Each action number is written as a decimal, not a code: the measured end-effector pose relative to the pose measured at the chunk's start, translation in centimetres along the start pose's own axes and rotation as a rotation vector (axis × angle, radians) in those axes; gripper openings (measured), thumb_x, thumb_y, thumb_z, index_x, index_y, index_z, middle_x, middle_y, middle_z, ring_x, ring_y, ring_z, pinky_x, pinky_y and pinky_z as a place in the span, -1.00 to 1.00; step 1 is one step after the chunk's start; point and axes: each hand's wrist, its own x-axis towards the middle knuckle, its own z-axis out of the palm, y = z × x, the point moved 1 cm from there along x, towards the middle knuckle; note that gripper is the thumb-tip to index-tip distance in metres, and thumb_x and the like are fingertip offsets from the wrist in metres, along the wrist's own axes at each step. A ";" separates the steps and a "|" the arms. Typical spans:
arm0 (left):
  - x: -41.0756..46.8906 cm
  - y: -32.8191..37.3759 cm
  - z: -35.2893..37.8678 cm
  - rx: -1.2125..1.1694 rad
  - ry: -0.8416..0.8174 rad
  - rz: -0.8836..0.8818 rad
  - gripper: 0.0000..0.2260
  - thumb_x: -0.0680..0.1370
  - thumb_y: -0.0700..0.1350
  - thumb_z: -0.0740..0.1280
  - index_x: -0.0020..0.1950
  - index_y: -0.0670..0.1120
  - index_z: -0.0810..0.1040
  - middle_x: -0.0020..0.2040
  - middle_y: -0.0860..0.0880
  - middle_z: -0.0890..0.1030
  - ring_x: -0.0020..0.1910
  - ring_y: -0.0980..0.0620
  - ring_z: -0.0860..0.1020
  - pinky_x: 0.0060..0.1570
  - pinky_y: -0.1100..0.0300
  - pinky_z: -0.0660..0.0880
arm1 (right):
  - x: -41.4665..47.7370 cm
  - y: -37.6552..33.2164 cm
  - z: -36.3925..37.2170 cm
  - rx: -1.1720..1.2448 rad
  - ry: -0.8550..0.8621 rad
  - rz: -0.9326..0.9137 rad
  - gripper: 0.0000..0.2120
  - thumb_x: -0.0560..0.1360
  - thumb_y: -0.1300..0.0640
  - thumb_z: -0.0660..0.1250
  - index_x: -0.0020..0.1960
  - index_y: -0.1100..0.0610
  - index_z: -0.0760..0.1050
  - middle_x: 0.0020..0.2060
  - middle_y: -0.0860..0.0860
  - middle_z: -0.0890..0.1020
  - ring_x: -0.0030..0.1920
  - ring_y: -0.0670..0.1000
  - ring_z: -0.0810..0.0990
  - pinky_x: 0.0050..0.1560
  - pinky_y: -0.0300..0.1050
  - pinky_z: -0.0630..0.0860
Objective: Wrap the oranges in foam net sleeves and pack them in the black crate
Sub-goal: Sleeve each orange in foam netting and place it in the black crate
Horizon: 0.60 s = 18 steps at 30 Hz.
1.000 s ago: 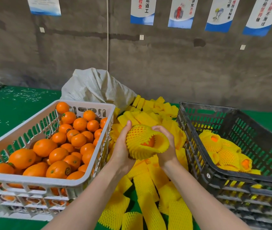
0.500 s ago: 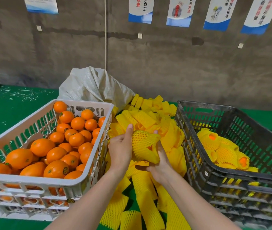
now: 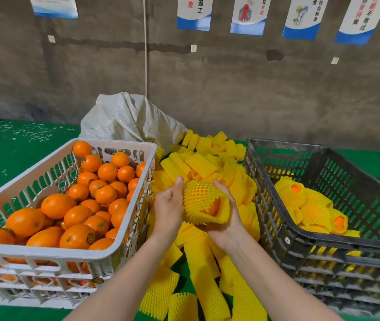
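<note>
We hold one sleeve (image 3: 201,200) at centre above the worktop (image 3: 10,158), and an orange (image 3: 213,208) shows at its open end, toward 5 o'clock. Our left hand (image 3: 169,209) grips it from 9 o'clock, thumb up. Our right hand (image 3: 227,218) cups it from 4 o'clock, fingers curled. Loose sleeves (image 3: 205,165) lie piled from 12 to 6 o'clock. The black crate (image 3: 300,237) at 3 o'clock holds wrapped oranges (image 3: 311,209). The white crate (image 3: 45,252) at 9 o'clock holds bare oranges (image 3: 56,205).
</note>
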 end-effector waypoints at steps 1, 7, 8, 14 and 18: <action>0.1 0.0 0.0 0.006 -0.037 0.008 -0.56 0.53 0.11 0.19 -0.42 -0.16 0.32 -0.43 -0.16 0.30 -0.40 -0.09 0.26 -0.41 0.11 0.21 | 0.0 -0.1 -0.1 0.011 -0.012 0.011 -0.51 0.46 -0.15 0.26 0.25 0.14 0.48 0.08 0.20 0.59 0.08 0.18 0.53 0.14 0.09 0.43; 0.9 0.2 -0.1 0.031 -0.206 0.049 -0.56 0.48 0.15 0.18 -0.51 -0.07 0.25 -0.53 -0.04 0.30 -0.51 0.07 0.27 -0.47 0.24 0.21 | 0.0 -0.8 -0.5 0.090 -0.087 0.077 -0.58 0.37 -0.13 0.31 0.10 0.13 0.54 -0.05 0.19 0.60 0.00 0.18 0.53 0.11 0.07 0.42; 1.0 0.2 -0.2 0.028 -0.233 0.058 -0.57 0.49 0.13 0.17 -0.53 -0.03 0.26 -0.55 0.01 0.30 -0.53 0.12 0.27 -0.48 0.27 0.21 | -0.1 -0.8 -0.5 0.087 -0.103 0.077 -0.60 0.33 -0.12 0.33 0.02 0.13 0.55 -0.11 0.18 0.62 -0.05 0.17 0.54 0.02 0.04 0.44; 1.1 0.1 -0.4 -0.031 -0.276 -0.021 -0.56 0.47 0.15 0.20 -0.51 -0.10 0.36 -0.50 -0.07 0.43 -0.50 0.11 0.42 -0.45 0.28 0.36 | -0.1 -0.6 -0.8 -0.021 -0.189 0.007 -0.63 0.27 -0.08 0.33 -0.02 0.12 0.53 -0.21 0.11 0.64 -0.19 0.07 0.60 -0.17 -0.07 0.50; 0.8 0.8 -0.3 -0.048 -0.251 -0.271 -0.66 0.41 0.26 0.21 -0.27 0.02 0.53 -0.30 -0.02 0.62 -0.25 0.05 0.59 -0.25 0.18 0.54 | -0.4 -0.9 -0.5 -0.120 -0.258 -0.152 -0.69 0.27 -0.10 0.27 -0.21 0.07 0.66 -0.28 0.05 0.68 -0.28 -0.02 0.67 -0.33 -0.18 0.57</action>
